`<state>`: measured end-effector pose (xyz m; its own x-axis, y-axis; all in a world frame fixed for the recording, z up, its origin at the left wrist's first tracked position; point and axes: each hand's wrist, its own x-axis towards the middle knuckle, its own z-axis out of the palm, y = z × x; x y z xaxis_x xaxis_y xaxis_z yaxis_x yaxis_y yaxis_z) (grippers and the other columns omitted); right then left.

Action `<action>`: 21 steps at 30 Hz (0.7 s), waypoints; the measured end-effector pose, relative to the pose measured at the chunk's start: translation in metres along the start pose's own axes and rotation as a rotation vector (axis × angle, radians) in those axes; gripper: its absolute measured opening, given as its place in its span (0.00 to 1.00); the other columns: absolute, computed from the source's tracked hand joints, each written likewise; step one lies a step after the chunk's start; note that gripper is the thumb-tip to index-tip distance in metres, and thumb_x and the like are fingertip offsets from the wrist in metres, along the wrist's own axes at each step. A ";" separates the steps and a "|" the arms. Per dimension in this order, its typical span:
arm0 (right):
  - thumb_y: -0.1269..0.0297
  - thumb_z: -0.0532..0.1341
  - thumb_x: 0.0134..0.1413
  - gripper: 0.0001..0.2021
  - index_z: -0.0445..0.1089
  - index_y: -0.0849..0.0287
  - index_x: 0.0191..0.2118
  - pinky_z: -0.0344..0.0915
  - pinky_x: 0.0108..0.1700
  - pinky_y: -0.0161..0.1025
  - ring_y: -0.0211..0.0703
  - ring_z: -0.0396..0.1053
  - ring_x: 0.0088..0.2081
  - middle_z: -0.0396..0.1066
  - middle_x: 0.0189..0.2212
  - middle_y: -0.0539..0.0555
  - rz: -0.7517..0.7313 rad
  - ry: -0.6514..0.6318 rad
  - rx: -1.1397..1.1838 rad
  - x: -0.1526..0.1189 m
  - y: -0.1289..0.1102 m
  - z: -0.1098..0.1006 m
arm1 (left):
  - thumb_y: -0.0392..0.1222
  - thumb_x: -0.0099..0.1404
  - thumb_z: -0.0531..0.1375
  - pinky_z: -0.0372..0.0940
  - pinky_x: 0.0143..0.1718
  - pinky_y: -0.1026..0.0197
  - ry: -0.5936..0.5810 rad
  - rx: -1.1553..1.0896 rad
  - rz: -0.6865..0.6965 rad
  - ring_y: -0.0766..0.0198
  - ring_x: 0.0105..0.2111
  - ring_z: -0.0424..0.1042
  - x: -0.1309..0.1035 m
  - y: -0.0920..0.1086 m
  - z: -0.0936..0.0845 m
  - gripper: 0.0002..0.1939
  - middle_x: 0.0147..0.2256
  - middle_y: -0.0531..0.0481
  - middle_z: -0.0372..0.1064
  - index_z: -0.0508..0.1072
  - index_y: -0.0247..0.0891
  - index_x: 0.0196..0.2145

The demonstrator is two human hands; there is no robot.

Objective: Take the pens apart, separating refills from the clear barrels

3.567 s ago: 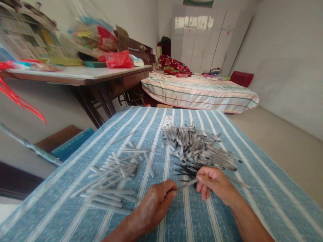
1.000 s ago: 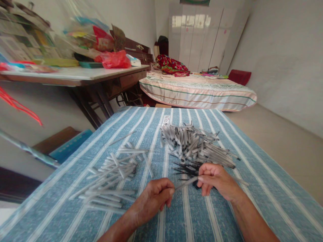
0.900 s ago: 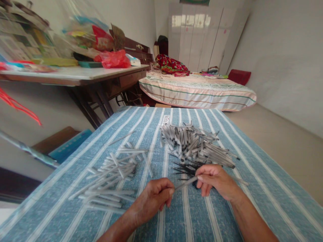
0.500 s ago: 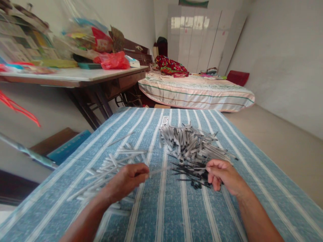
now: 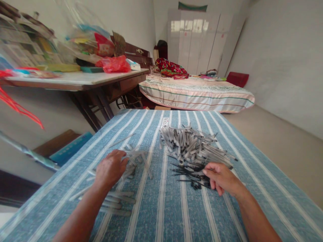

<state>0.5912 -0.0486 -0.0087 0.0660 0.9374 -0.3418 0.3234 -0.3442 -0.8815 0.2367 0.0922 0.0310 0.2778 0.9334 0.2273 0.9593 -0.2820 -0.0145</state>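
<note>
pale tubes (image 5: pixel 121 194) strewn left of grey heap (image 5: pixel 189 144), left hand (image 5: pixel 111 167) held over them, loosely curled, black rods (image 5: pixel 188 169) bunched before heap, right hand (image 5: pixel 221 177) half-closed at them, any grip not discernible

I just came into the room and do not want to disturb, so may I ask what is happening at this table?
A person's left hand is over a loose pile of pale tubes. The right hand is at the near right edge of some thin black sticks. Whether either hand grips anything is hard to tell. Just beyond the sticks lies a larger heap of dark-tipped tubes. Everything is spread on a blue-and-white striped tablecloth.
</note>
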 end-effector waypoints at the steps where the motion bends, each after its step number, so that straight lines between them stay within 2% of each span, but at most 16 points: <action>1: 0.49 0.54 0.50 0.16 0.62 0.59 0.30 0.46 0.09 0.24 0.31 0.58 0.07 0.65 0.11 0.44 -0.012 0.008 0.010 0.000 0.000 0.000 | 0.45 0.62 0.44 0.60 0.34 0.61 0.010 0.013 0.005 0.57 0.38 0.69 0.000 0.001 0.001 0.16 0.40 0.45 0.67 0.68 0.37 0.38; 5: 0.50 0.54 0.51 0.15 0.61 0.60 0.29 0.46 0.10 0.24 0.30 0.57 0.07 0.66 0.12 0.44 -0.052 0.043 0.041 0.001 -0.003 0.001 | 0.46 0.62 0.44 0.60 0.35 0.62 0.043 0.022 0.018 0.58 0.39 0.69 0.002 0.004 0.002 0.16 0.41 0.46 0.67 0.68 0.37 0.37; 9: 0.51 0.54 0.50 0.15 0.62 0.60 0.29 0.49 0.10 0.25 0.30 0.58 0.08 0.65 0.13 0.44 -0.072 0.093 0.048 0.001 -0.003 0.002 | 0.44 0.62 0.45 0.61 0.35 0.61 0.022 0.006 0.028 0.57 0.38 0.69 0.008 0.007 0.000 0.15 0.39 0.45 0.68 0.68 0.36 0.36; 12: 0.51 0.54 0.51 0.15 0.62 0.60 0.28 0.51 0.11 0.25 0.29 0.58 0.08 0.65 0.13 0.45 -0.088 0.124 0.057 0.003 -0.002 0.003 | 0.44 0.61 0.46 0.61 0.35 0.61 0.041 -0.016 0.049 0.57 0.37 0.69 0.015 0.016 -0.003 0.15 0.38 0.44 0.68 0.68 0.35 0.35; 16: 0.52 0.54 0.52 0.14 0.62 0.60 0.28 0.51 0.11 0.24 0.29 0.58 0.08 0.66 0.14 0.45 -0.118 0.127 0.043 0.005 -0.001 0.005 | 0.41 0.62 0.47 0.62 0.38 0.60 0.031 -0.118 0.211 0.58 0.38 0.68 0.032 0.044 -0.003 0.13 0.37 0.44 0.67 0.69 0.34 0.36; 21: 0.54 0.54 0.52 0.13 0.62 0.60 0.27 0.50 0.11 0.24 0.29 0.59 0.08 0.66 0.14 0.44 -0.139 0.121 0.029 0.006 -0.002 0.009 | 0.34 0.60 0.50 0.61 0.45 0.61 -0.029 -0.152 0.386 0.60 0.43 0.67 0.064 0.095 0.013 0.12 0.40 0.46 0.67 0.69 0.37 0.40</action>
<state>0.5827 -0.0427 -0.0120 0.1367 0.9748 -0.1762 0.3102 -0.2110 -0.9269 0.3464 0.1279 0.0319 0.6187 0.7582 0.2057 0.7670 -0.6397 0.0510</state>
